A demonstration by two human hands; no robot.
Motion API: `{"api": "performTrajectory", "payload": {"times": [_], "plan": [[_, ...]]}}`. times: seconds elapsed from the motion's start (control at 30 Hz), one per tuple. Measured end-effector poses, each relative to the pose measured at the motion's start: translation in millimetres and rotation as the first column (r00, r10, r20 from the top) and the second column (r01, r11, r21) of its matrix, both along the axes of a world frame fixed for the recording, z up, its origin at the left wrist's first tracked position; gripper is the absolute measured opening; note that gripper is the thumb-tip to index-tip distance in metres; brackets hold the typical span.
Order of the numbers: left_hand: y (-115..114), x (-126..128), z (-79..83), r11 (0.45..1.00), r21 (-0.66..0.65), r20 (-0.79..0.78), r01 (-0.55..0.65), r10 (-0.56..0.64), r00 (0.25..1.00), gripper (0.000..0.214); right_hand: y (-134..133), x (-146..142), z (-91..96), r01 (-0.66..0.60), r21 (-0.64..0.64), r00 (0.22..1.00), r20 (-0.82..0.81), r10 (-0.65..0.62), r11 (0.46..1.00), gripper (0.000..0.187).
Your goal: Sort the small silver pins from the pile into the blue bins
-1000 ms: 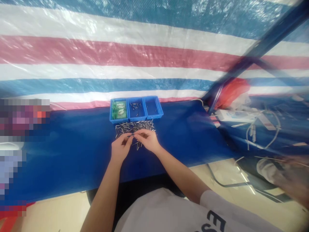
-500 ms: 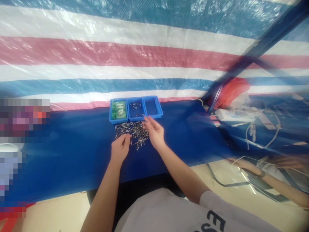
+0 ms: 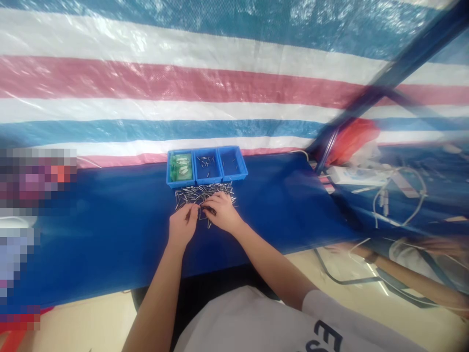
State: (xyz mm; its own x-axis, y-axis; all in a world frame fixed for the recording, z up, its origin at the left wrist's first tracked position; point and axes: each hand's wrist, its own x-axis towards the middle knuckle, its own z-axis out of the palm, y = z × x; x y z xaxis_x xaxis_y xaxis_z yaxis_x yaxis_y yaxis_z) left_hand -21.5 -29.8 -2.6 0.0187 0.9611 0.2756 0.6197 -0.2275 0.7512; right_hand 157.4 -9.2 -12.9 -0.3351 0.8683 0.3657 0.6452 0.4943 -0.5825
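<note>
- Back from the bins, the right hand [image 3: 222, 213] now lies over the pins [image 3: 203, 193], fingertips meeting the left hand [image 3: 183, 226]
- Table [image 3: 110, 230]: blue, with three small bins at its far edge
- Bins: left bin [image 3: 180, 167] has green parts, middle bin [image 3: 207, 166] a few pins, right bin [image 3: 232, 164] looks nearly bare
- Pins: most lie loose just before the bins, so sorting looks barely begun
- Fingers: both hands curled, pinched together; too small to tell what they grip
</note>
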Motion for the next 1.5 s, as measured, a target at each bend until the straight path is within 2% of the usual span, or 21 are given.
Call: {"api": "performTrajectory", "payload": {"times": [0.47, 1.2, 1.33, 1.4, 1.5], "plan": [[1, 1, -0.2, 1.0, 0.008, -0.015, 0.0, 0.0, 1.0, 0.03, -2, -1, 4.1, -0.022, -0.017, 0.997, 0.075, 0.024, 1.0, 0.017], [2, 1, -0.1, 1.0, -0.003, -0.029, -0.011, 0.011, 1.0, 0.028, -2, 0, 3.9, -0.003, -0.029, 0.999, 0.034, 0.004, 1.0, 0.021], [2, 1, 0.9, 1.0, -0.001, -0.035, -0.002, 0.002, 0.999, 0.028, -3, -1, 4.3, 0.005, -0.02, 0.997, -0.071, -0.006, 1.0, 0.021], [2, 2, 1.1, 1.0, 0.008, -0.035, -0.001, 0.001, 0.999, 0.027, -3, -1, 6.3, 0.012, -0.03, 0.982, -0.19, -0.018, 0.999, 0.021], [1, 3, 0.0, 1.0, 0.022, -0.011, -0.004, 0.004, 1.0, 0.026, -3, -2, 11.6, 0.038, -0.077, 0.917, -0.393, -0.066, 0.996, 0.019]]}}
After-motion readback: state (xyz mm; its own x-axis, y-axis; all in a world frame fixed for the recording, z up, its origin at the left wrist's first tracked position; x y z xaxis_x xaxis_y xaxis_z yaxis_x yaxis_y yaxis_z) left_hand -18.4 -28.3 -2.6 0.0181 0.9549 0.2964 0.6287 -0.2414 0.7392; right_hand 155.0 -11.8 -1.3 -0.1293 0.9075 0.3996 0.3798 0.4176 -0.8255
